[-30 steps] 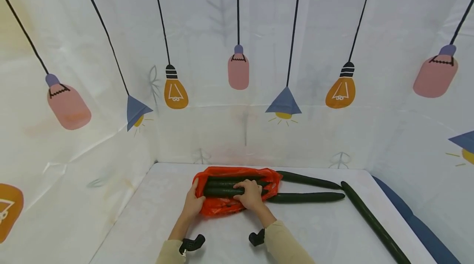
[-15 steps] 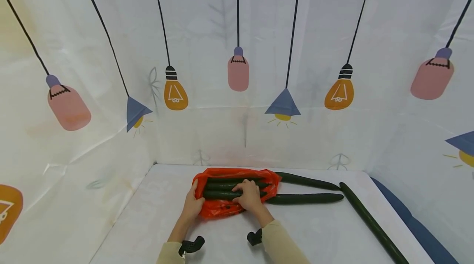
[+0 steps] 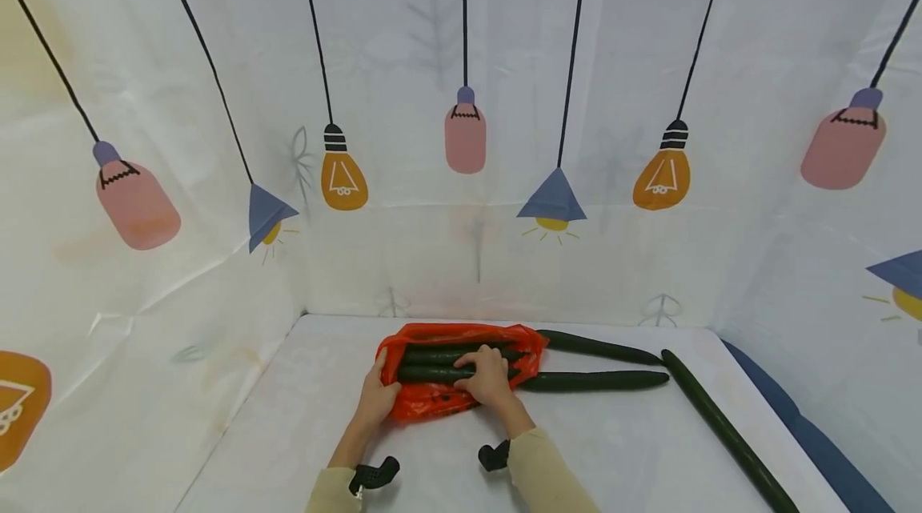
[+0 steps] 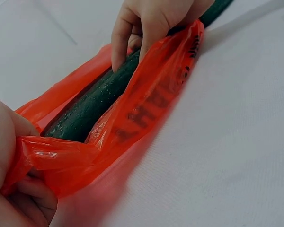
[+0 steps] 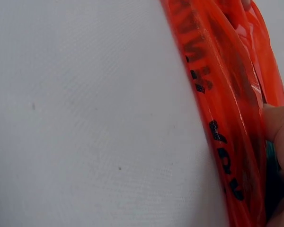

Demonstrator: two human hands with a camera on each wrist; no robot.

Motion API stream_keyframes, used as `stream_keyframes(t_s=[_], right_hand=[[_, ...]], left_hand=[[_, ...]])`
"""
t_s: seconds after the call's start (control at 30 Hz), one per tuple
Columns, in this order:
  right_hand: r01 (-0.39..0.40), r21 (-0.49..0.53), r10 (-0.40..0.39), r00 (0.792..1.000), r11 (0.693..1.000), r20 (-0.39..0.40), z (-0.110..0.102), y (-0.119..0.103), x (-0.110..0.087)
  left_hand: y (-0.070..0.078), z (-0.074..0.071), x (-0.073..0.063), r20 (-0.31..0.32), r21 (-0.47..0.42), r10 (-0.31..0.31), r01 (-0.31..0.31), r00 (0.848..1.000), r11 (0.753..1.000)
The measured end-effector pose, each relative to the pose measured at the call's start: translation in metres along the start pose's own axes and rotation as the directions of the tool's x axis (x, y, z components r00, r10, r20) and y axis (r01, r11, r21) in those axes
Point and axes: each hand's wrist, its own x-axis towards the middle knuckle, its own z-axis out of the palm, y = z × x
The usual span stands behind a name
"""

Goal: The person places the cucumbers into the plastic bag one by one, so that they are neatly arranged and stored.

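A red plastic bag [image 3: 425, 407] with dark lettering lies on the white table, its opening spread around several long green cucumbers [image 3: 434, 374]. My left hand [image 3: 374, 399] pinches the bag's rim at its left end; the left wrist view shows the film bunched between thumb and fingers of that hand [image 4: 26, 189]. Over the bag's opening, my right hand [image 3: 487, 378] grips the front cucumber, fingers bent over its top. In the right wrist view only part of this hand [image 5: 281, 137] appears beside the bag's edge [image 5: 227, 99].
Two cucumbers [image 3: 601, 382] extend rightward from the bag's right end; whether they continue inside it is hidden. Another long cucumber [image 3: 727, 429] lies diagonally near the table's right side. A sheet printed with lamps [image 3: 464, 257] hangs behind the table [image 3: 605, 449].
Only a slight shift of the head view shows. Both hands keep their places on the bag and the cucumber.
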Motion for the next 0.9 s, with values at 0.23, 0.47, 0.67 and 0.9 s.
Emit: stream_keyframes(t_s=[0.23,0.47,0.67,0.9], right_hand=[[0.005,0.012,-0.005,1.0,1.0,0.004,-0.003,-0.001,0.001],[0.038,0.025,-0.038,0.999,0.999,0.013,-0.007,-0.004,-0.002],[0.036,0.028,-0.036,0.999,0.999,0.01,-0.006,-0.002,-0.007],[0.089,0.143,-0.079,0.994,0.986,-0.074,-0.015,-0.008,-0.004]], left_hand=[[0.004,0.0,0.001,0.007,-0.017,0.003,-0.003,1.0,1.0],[0.004,0.001,-0.002,0.0,-0.027,0.017,-0.017,1.0,0.999],[0.0,0.001,-0.006,-0.003,-0.024,0.002,-0.002,1.0,1.0],[-0.001,0.0,-0.006,-0.008,-0.02,0.024,-0.024,1.0,0.999]])
